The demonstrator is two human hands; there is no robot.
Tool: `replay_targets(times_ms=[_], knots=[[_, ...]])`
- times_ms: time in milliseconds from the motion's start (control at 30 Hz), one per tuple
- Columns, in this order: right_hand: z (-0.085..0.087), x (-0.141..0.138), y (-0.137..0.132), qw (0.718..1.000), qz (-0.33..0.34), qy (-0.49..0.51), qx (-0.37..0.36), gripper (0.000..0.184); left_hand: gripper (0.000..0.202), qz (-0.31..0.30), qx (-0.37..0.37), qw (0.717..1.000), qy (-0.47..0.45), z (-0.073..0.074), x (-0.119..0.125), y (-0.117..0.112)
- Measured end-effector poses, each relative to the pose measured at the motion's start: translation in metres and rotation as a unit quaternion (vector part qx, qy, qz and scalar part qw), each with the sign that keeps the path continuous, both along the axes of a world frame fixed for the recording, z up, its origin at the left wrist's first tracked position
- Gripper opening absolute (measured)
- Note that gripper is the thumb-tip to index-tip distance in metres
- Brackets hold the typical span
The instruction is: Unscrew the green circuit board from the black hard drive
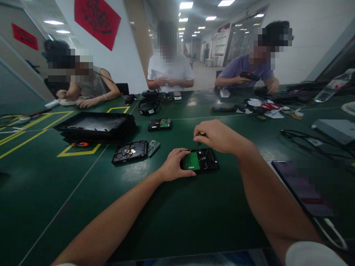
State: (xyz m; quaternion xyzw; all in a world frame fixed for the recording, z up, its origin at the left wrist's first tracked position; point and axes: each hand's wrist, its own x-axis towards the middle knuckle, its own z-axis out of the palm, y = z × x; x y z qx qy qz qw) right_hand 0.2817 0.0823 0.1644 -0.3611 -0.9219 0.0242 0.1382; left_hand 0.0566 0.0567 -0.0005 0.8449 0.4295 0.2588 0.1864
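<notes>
A black hard drive (203, 159) with a green circuit board facing up lies on the green table in front of me. My left hand (174, 165) grips its left edge, fingers curled round it. My right hand (217, 137) hovers just above the drive's far edge, closed round a screwdriver (202, 133) of which only the yellow-and-black handle top shows. The tip is hidden behind the hand.
An opened hard drive (130, 151) with a loose board (153, 146) lies to the left, another drive (159, 124) further back. A black tray stack (95, 125) stands far left. A phone (301, 187) lies at right. Three people work across the table amid cables.
</notes>
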Motion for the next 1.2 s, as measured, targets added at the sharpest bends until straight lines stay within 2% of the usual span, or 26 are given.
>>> replay_targets(times_ms=[400, 667, 967, 1200], knots=[[0.0046, 0.0021, -0.0036, 1.0, 0.0, -0.014, -0.012, 0.026, 0.087, -0.02, -0.032, 0.999, -0.011, 0.0031, -0.0024, 0.0018], [0.0013, 0.0019, -0.0004, 0.999, -0.022, 0.032, -0.012, 0.014, 0.086, -0.031, -0.058, 0.998, -0.011, 0.0061, -0.0043, 0.0028], [-0.003, -0.0013, 0.0022, 0.999, -0.033, 0.04, 0.009, 0.012, 0.087, -0.03, -0.066, 0.997, -0.005, 0.0079, -0.0042, 0.0021], [-0.0004, -0.0021, -0.001, 0.998, -0.019, 0.053, -0.023, 0.02, 0.086, -0.025, -0.072, 0.997, -0.01, 0.0093, -0.0036, 0.0019]])
